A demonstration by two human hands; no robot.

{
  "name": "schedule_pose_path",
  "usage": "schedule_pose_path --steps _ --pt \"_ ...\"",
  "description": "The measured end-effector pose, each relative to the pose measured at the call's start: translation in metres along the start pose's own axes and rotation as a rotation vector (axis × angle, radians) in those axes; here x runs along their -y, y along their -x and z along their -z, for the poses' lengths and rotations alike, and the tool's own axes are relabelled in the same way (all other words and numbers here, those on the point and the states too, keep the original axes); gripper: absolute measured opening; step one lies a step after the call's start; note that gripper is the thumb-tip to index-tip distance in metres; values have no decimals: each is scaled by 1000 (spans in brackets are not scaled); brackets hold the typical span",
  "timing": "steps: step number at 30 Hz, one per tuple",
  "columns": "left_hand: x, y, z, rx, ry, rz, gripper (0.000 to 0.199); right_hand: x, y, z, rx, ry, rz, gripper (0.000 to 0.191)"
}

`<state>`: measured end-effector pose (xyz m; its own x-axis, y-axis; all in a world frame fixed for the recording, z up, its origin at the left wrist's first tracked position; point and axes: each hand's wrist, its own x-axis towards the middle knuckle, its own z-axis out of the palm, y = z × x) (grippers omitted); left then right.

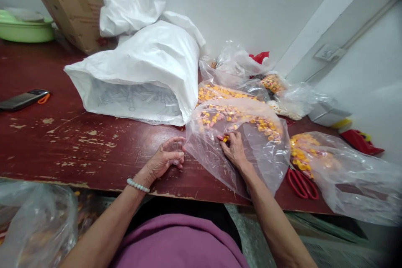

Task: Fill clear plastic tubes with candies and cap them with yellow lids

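Pinch the piece (225, 138), yellow and pink, only as firmly as needed, and lift it clear of the loose film of the clear bag (204, 155), near the centre of the frame. Take just 1 at a time, to avoid dragging others from the heap (266, 127) right of centre. Hold the tube (174, 146), left of centre, lightly and upright, low over the bench (125, 167). Keep sleeves of film away from the scissors (301, 184) at the lower right. Find the right hand (234, 150) nearly closed, with the piece between thumb and fingertips, over the clear bag. Find the left hand (165, 157) half curled around the tube, thumb across the front; cannot tell the strength of grip.
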<state>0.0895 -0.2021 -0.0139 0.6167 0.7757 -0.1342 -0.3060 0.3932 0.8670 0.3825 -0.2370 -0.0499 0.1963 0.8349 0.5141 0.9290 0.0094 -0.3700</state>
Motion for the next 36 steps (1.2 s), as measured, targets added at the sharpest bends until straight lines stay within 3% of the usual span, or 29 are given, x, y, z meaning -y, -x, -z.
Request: schedule_pose_path --steps 7,12,17,22,28,33,36 --pt "-1 0 0 22 -16 20 47 7 9 2 -34 -2 -85 40" --pt "-1 0 0 43 -16 20 48 12 -2 2 63 14 -34 22" --pt "1 0 0 52 -44 3 48 18 -7 10 121 -25 -1 21" --pt "6 -2 1 59 -92 -27 47 53 4 28 45 -121 2 25" --pt "10 0 1 60 -184 -50 44 117 15 39 147 -344 344 21" --pt "7 5 -6 57 -181 -53 40 132 14 41 214 -153 484 33" --pt "5 6 -10 38 -143 -71 39 135 12 49 285 -189 535 47"
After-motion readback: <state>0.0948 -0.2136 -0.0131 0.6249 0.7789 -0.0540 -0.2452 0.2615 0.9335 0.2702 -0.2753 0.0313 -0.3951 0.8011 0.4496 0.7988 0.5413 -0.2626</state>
